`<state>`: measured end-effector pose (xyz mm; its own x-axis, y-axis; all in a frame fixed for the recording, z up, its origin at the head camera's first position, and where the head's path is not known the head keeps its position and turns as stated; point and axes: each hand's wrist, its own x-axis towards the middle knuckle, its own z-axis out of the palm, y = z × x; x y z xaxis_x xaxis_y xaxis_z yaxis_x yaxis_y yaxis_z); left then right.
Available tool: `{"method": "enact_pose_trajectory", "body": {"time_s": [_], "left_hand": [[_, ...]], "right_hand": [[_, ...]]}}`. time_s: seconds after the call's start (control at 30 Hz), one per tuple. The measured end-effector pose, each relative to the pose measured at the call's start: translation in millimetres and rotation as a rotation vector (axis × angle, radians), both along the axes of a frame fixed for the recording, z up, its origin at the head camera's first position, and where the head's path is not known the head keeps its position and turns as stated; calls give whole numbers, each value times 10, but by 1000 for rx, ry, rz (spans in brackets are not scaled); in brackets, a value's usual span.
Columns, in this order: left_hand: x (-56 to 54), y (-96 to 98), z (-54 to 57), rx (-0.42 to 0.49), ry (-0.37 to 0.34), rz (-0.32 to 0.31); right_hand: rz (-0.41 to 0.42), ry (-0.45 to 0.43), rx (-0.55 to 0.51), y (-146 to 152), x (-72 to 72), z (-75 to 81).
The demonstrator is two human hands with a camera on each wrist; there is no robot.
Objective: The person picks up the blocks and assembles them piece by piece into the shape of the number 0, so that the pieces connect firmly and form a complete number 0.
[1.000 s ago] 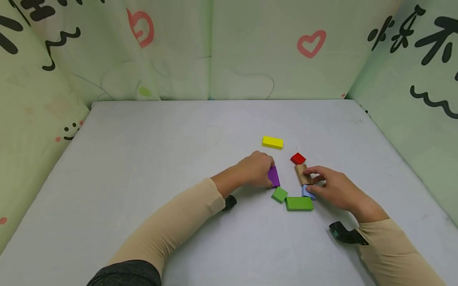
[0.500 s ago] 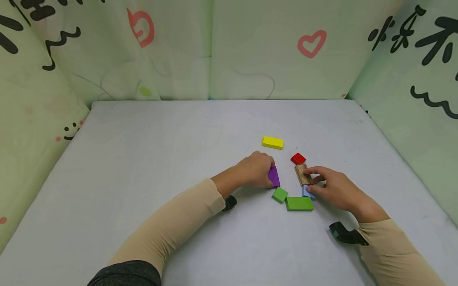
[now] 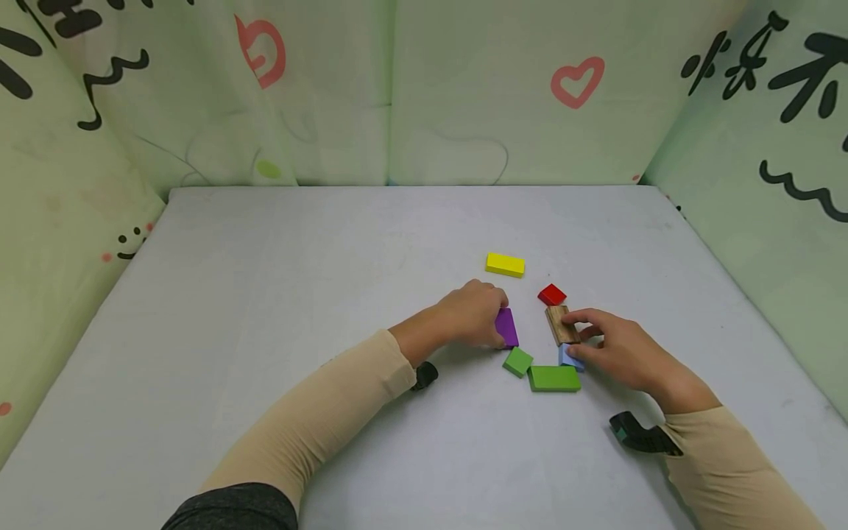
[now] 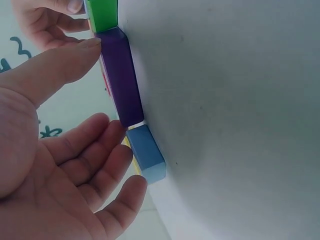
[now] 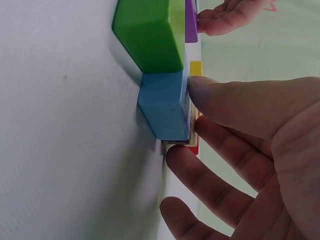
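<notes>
At the ends of a purple block [image 3: 506, 327], the thumb and fingers of my left hand [image 3: 472, 315] pinch it on the table. My right hand [image 3: 616, 346] rests its thumb on a light blue block [image 5: 162, 102], and its index finger touches a plain wooden block [image 3: 560, 324] just behind. A small green block [image 3: 517, 361] and a longer green block [image 3: 554, 378] sit between the hands, on the near side. In the left wrist view, another blue block [image 4: 146, 152] lies past the purple one; my left hand hides it from the head view.
A red block [image 3: 552, 294] lies behind the wooden one, and a yellow block [image 3: 506, 265] farther back. All stand on a white table [image 3: 298, 250] walled by pale green printed cloth [image 3: 450, 88]. Dark wrist cameras [image 3: 639, 433] jut from both sleeves.
</notes>
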<state>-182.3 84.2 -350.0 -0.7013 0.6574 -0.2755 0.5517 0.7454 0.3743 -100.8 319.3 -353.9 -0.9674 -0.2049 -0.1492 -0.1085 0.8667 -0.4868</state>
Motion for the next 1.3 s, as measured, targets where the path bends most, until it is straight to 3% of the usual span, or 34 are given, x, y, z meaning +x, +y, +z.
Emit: {"method": "enact_pose_trajectory", "body": {"time_s": [0.43, 0.83, 1.3], "left_hand": [[-110, -108, -1, 123, 6, 78], [-207, -137, -30, 84, -29, 171], [-286, -142, -83, 80, -87, 190]], "right_hand": [[-4, 1, 2, 11, 13, -7], [-11, -8, 7, 1, 14, -7], [-12, -20, 9, 6, 14, -11]]}}
